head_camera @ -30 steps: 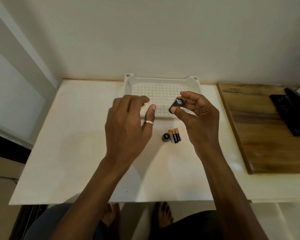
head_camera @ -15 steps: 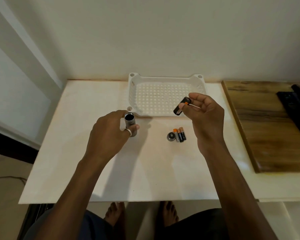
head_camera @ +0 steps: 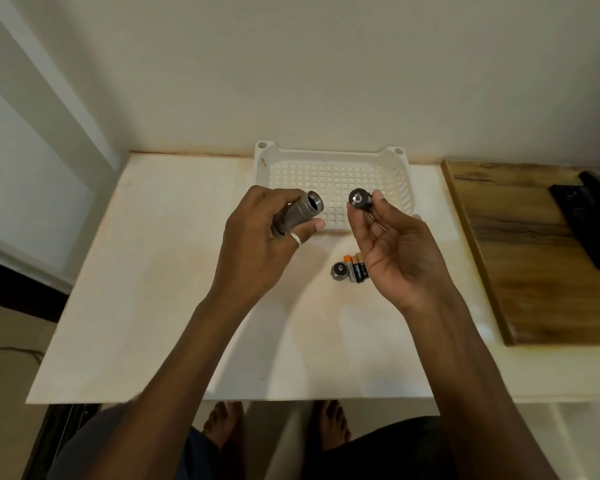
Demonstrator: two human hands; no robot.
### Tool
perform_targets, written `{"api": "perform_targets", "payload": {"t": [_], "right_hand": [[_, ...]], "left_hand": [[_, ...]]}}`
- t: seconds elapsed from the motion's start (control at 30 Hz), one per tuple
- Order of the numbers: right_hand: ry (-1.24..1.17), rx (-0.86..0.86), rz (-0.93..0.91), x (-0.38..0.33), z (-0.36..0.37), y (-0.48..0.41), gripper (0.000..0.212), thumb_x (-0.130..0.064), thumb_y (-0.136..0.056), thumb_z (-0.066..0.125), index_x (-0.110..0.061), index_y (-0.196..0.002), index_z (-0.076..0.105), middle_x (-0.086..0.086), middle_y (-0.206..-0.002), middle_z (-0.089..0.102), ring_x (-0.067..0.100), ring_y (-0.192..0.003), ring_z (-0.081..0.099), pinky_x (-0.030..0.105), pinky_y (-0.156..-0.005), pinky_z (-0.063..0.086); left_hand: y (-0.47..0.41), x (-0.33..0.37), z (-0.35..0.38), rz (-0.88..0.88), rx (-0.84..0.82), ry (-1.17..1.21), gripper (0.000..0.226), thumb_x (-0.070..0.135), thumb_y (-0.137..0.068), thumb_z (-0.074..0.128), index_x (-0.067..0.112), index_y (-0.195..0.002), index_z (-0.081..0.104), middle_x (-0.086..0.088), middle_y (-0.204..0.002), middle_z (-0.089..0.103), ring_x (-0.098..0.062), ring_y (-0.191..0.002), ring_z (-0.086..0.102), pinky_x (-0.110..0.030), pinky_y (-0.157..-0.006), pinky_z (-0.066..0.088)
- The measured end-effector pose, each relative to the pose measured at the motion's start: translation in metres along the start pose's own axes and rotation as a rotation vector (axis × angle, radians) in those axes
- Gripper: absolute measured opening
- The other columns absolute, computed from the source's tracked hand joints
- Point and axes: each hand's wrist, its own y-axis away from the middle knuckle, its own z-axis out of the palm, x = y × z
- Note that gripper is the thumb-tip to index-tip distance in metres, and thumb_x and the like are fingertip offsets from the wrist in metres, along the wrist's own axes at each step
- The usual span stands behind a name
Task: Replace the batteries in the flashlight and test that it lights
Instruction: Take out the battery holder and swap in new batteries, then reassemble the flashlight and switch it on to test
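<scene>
My left hand (head_camera: pixel 257 247) grips the grey flashlight body (head_camera: pixel 298 214), lifted off the table with its open threaded end pointing right. A short gap to the right, my right hand (head_camera: pixel 395 247) pinches a black battery holder (head_camera: pixel 360 198) by its end, its round face turned toward the tube's mouth. On the white table (head_camera: pixel 153 271) below my right hand lie two loose black-and-copper batteries (head_camera: pixel 358 267), side by side, with the grey tail cap (head_camera: pixel 340 271) touching them on the left.
A white perforated tray (head_camera: pixel 333 174) sits at the table's back edge behind both hands. A wooden board (head_camera: pixel 534 254) lies to the right with a black device (head_camera: pixel 593 216) on it. A wall stands behind; the front table edge is near my knees.
My left hand picked the flashlight body up from the table and tilted it toward the right hand. My right hand turned the battery holder to face the tube.
</scene>
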Motion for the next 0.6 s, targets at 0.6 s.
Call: {"api": "perform_targets", "payload": {"t": [0.6], "right_hand": [[1.024,-0.017,-0.474,0.021,0.005,-0.002,0.017,-0.025,-0.084,0.084,-0.028,-0.1,0.077,-0.01,-0.099,0.081,0.005,-0.099,0.075,0.023,-0.086,0.059]], "left_hand": [[0.003,-0.004,0.002,0.036,-0.053,-0.252,0.027,0.045,-0.086,0.076,0.036,-0.111,0.072,0.009,-0.092,0.056,-0.013,-0.079,0.057,-0.04,-0.066,0.055]]}}
